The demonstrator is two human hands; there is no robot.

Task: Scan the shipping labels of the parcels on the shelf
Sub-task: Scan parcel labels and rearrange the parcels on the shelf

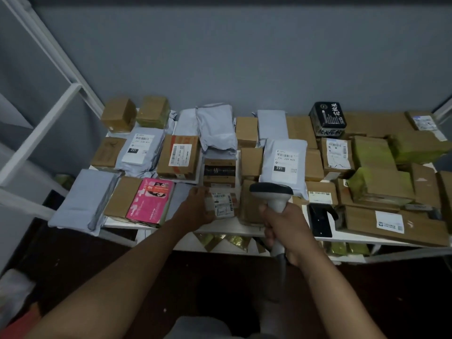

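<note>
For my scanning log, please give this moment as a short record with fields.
left hand: left hand grips small labelled parcel at the shelf's front
right hand: right hand grips barcode scanner
scanner aim: head points toward the parcels
shelf: white shelf crowded with boxes and grey mailers
nearby: pink box left of the held parcel

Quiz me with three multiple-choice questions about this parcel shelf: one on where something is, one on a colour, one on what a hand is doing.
1. Where is the pink box?
A. front row, left of the left hand
B. back row against the wall
C. on the floor

2. What colour is the tin at the back right?
A. white
B. black
C. red

3. What is the right hand doing?
A. resting open
B. holding the scanner
C. lifting a grey bag

Answers: 1 A, it lies at the shelf's front edge beside the left hand; 2 B, black with white writing; 3 B, fingers wrap the scanner's handle.
</note>
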